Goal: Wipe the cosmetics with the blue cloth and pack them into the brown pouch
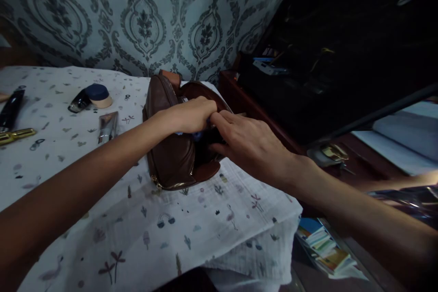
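A brown leather bag (171,155) with gold zips stands unzipped on a printed white cloth (143,242). My left hand (200,114) reaches into its mouth, knuckles up and fingers curled, their tips hidden. From the other side my right hand (248,141) comes to the same opening, its bent index finger against my left hand and its thumb lower down. Something bluish shows faintly under the hands, inside the dark bag. What the fingers of either hand hold is hidden.
Left of the bag lie a silver-capped tube (107,127), a blue-lidded jar (99,95), a small black-capped item (80,101), a black tube (12,108) and a gold item (17,136). A large dark screen (342,45) stands right. Booklets (325,246) lie below the table edge.
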The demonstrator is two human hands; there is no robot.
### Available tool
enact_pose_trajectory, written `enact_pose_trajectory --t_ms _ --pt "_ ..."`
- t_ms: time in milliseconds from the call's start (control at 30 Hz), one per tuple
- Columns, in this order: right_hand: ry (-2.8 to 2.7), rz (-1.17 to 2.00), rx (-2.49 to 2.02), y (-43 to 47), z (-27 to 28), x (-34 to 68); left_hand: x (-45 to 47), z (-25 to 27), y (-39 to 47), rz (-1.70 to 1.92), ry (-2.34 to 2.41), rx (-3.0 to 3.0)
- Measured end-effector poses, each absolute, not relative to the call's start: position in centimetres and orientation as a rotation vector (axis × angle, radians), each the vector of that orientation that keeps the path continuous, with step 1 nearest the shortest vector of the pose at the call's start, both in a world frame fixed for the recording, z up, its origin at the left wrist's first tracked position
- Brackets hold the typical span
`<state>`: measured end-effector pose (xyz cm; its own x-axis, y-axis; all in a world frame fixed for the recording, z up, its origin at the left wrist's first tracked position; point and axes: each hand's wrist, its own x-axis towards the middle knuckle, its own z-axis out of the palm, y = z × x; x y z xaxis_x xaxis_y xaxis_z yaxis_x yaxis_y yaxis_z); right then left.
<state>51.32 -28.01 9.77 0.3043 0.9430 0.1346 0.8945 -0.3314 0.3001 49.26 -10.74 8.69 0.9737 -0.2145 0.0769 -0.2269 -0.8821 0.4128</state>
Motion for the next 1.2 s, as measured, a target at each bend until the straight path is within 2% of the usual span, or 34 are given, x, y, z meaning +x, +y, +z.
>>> enact_pose_trajectory --t_ms 167,300,467,600,767,867,1000,1200 --pt "1.765 0.568 2.307 -28.4 9.6 50.8 49.0 8.7 -9.8 0.079 -0.411 2.733" --pt "1.79 0.666 2.269 -28.9 9.3 50.8 47.2 10.3 -9.6 0.277 -0.385 2.667" --pt "1.816 0.655 2.272 -29.2 9.3 50.7 41.7 11.7 -9.5 0.629 -0.07 2.541" --pt "1.792 0.596 2.278 -28.8 9.8 50.5 37.1 9.6 -9.0 0.765 0.132 2.434" --pt "1.762 0.592 2.25 -26.4 10.7 50.3 34.1 4.3 -8.6 0.691 0.231 2.311" --pt "1.727 0.459 2.231 -24.6 11.0 50.1 33.5 1.9 -8.9 0.609 0.295 2.217" --pt "1.605 0.242 2.245 -23.7 10.8 50.1 33.3 0.6 -9.3 0.551 0.266 2.163" --pt "1.662 0.314 2.24 -24.8 9.5 51.2 33.4 0.0 -9.3 0.553 0.232 2.153"
